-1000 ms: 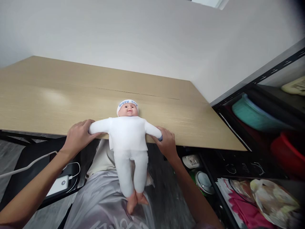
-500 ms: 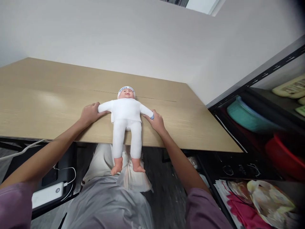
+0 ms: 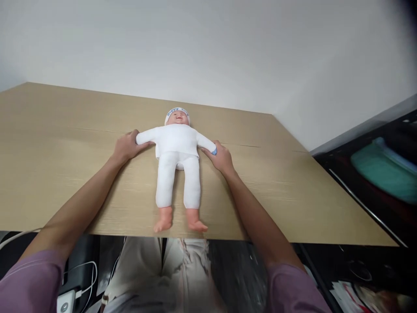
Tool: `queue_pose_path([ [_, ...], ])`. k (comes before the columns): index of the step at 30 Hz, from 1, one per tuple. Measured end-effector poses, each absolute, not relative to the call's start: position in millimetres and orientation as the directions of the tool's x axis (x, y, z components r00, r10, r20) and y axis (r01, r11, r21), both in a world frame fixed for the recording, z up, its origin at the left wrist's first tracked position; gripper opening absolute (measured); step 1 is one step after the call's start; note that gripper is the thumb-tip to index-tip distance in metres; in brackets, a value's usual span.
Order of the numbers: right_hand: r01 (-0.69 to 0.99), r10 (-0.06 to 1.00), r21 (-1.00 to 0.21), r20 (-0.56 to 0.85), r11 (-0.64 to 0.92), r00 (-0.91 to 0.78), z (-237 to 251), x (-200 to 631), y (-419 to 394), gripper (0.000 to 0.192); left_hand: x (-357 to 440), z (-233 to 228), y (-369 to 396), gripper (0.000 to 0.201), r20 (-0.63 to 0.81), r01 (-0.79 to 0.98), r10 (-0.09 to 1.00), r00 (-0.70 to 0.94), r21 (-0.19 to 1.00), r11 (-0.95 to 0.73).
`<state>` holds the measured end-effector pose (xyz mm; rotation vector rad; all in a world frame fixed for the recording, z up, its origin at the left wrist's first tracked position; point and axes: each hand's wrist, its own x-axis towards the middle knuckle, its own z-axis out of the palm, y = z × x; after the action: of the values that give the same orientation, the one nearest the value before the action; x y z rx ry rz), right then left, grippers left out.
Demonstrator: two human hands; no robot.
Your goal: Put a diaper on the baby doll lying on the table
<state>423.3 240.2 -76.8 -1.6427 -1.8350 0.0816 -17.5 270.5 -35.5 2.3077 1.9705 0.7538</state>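
Observation:
A baby doll [image 3: 177,141] lies face up on the wooden table [image 3: 81,174], its head toward the wall and its bare feet near the front edge. It wears a white top, white trousers and a white cap with blue lettering. My left hand [image 3: 127,147] is closed around the end of one doll arm, at the left. On the other side my right hand [image 3: 220,157] grips the other arm near its cuff, where a bit of blue shows. Both doll arms are spread outward.
Shelving at the right holds a teal basin [image 3: 384,169] and, lower down, some papers [image 3: 350,295]. A white power bank [image 3: 66,301] with a cable sits below the table at the lower left. A pale wall [image 3: 182,52] rises behind the table.
The doll has moved farther onto the table, away from me; its feet, which hung past the front edge, now rest over the tabletop. Both hands keep their hold. The view has shifted.

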Motion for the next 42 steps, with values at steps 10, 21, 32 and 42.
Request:
queue_pose_path([
  [10,0.922,0.852,-0.311,0.522,0.229,-0.036,-82.8,428.5,295.0,0.083,-8.3,-39.3,309.5,0.091,0.477,0.949,0.878,0.045,0.255,-0.187],
  [21,0.913,0.865,-0.307,0.494,0.269,-0.089,-81.5,427.6,288.5,0.082,-21.7,-54.2,317.2,0.093,0.460,0.902,0.870,0.179,0.276,-0.331],
  [32,0.832,0.897,-0.443,0.421,0.335,-0.137,-80.8,450.8,284.4,0.069,-51.4,-48.8,303.7,0.084,0.369,0.823,0.906,0.209,0.434,-0.366],
  [42,0.867,0.882,-0.394,0.461,0.306,-0.102,-84.1,452.1,284.5,0.061,-48.4,-49.8,298.1,0.088,0.392,0.841,0.898,0.198,0.403,-0.361],
])
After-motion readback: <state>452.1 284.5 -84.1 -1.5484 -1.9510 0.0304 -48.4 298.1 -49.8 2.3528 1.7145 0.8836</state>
